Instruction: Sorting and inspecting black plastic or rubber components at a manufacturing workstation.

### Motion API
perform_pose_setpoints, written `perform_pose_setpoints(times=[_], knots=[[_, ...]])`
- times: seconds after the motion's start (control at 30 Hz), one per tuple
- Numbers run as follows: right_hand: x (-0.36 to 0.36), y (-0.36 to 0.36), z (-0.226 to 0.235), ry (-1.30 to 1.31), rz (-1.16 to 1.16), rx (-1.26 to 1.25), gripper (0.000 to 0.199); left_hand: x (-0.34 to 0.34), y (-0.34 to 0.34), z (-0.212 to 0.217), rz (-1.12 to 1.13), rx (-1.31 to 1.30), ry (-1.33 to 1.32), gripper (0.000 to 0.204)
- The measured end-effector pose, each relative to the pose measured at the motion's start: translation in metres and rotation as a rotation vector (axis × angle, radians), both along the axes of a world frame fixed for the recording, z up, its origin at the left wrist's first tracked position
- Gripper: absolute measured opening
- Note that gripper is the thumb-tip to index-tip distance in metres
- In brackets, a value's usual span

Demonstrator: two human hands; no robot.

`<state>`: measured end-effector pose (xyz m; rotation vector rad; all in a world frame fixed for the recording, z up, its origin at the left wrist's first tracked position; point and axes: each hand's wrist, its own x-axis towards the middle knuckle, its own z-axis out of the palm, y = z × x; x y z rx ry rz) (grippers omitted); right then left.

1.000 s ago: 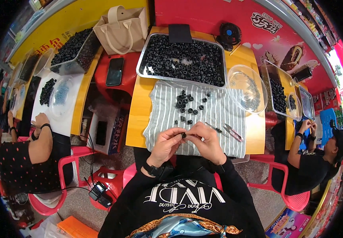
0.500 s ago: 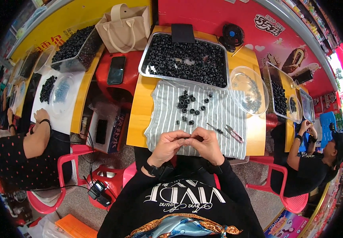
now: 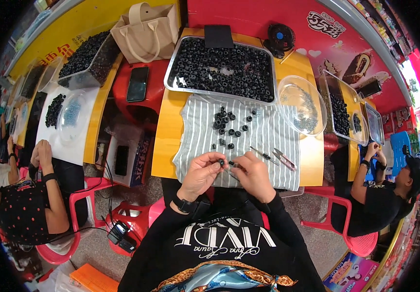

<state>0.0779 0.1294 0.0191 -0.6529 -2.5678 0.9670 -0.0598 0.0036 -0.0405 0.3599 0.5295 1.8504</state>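
Note:
Between the thumb and forefinger of my left hand [image 3: 201,174] is a small black ring-shaped part [image 3: 221,162]. Close beside it, my right hand [image 3: 253,176] has its fingers pinched together; a dark bit shows at their tips, too small to name. Both hands are over the near edge of a grey-and-white striped cloth [image 3: 195,126]. Several more black ring-shaped parts [image 3: 222,131] lie loose on the cloth ahead of them. To the right rest a thin pointed tool [image 3: 267,156] and a pair of small snips [image 3: 285,159] with reddish handles.
Behind the cloth stands a metal tray [image 3: 167,80] heaped with black parts. A clear round tub [image 3: 323,114] holding tiny pieces is at right, near a small black fan [image 3: 281,39]. A phone [image 3: 137,84] lies on a red stool. People work at tables on both sides.
My hands have moved apart slightly, and the black ring-shaped part now shows in my left fingers. At the left, the other person's arms have shifted back toward the table's near edge.

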Motion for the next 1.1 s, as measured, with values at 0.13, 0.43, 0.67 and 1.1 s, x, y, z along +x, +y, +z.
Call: perform_pose_setpoints(times=[0.13,0.43,0.67,1.1], knots=[[-0.005,-0.008,-0.008,0.002,0.008,0.237,0.014,0.001,-0.001,0.005,-0.006,-0.008,-0.04,0.024],[-0.004,-0.016,0.009,0.332,-0.096,-0.668,0.012,0.001,-0.002,0.003,-0.003,-0.061,0.002,0.024],[-0.011,-0.016,0.007,0.353,-0.005,-0.395,0.016,0.004,-0.002,0.002,0.01,-0.076,0.039,0.023],[-0.009,-0.01,0.007,0.345,0.12,-0.35,0.017,0.004,-0.003,0.008,0.014,-0.056,0.16,0.023]])
